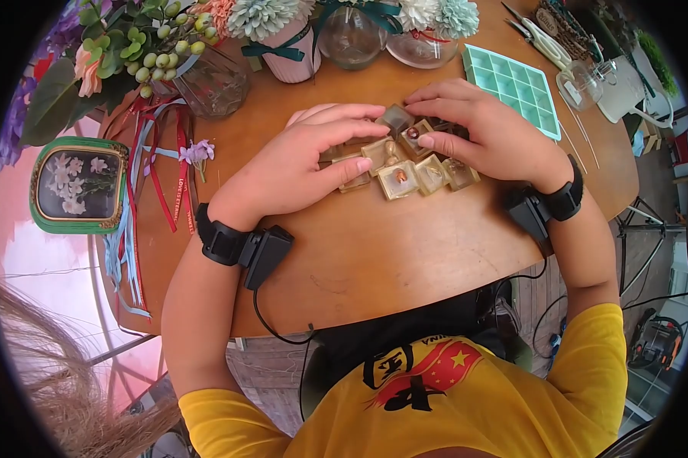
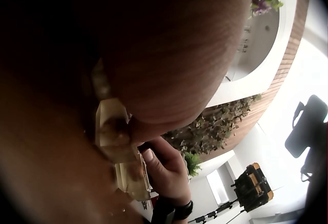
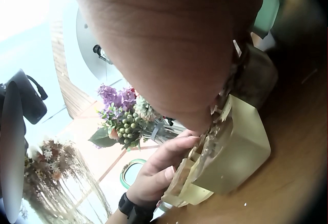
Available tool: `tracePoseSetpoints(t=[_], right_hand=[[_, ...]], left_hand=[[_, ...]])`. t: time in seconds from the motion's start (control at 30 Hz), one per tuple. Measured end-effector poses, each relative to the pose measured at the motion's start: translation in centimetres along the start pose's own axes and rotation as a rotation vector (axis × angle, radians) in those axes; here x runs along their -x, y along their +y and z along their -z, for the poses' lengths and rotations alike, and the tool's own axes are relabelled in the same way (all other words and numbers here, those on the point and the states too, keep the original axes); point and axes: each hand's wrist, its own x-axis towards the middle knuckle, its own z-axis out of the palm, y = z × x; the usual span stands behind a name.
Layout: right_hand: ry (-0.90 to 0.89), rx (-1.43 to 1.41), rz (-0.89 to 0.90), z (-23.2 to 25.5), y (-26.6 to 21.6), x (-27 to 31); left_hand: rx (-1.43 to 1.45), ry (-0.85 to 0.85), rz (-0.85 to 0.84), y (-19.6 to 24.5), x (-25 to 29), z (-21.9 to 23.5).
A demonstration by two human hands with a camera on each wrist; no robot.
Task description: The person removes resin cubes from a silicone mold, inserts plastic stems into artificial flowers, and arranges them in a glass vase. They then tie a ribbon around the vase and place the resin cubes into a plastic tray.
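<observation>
Several small clear, yellowish resin-like cubes lie in a tight cluster on the wooden table, with small things set inside, one orange and one dark red. My left hand rests along the cluster's left side, its fingers stretched over the cubes and the thumb at the near left ones. From the other side, my right hand lies over the right cubes, fingers extended, thumb on the dark red one. In the right wrist view, a pale yellow cube shows close under the right palm. Both palms hide part of the cluster.
A mint-green compartment tray lies behind my right hand. Vases of flowers line the back. At left are ribbons, a purple flower sprig and a green frame. White-handled scissors and thin sticks lie at right.
</observation>
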Motion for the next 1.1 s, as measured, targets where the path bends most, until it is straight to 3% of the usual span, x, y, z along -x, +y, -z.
tracePoseSetpoints(t=[0.43,0.63,1.1], right_hand=[[0.004,-0.061,0.077,-0.16,0.37,-0.05],[0.042,-0.122,-0.064,-0.53,-0.07,-0.11],[0.022,-0.154,-0.031,-0.26,-0.25,-0.22]], left_hand=[[-0.035,-0.042,-0.018,-0.23,0.09,0.04],[-0.042,-0.041,-0.01,-0.1,0.0,0.09],[-0.031,-0.024,-0.002,0.03,-0.06,0.17]])
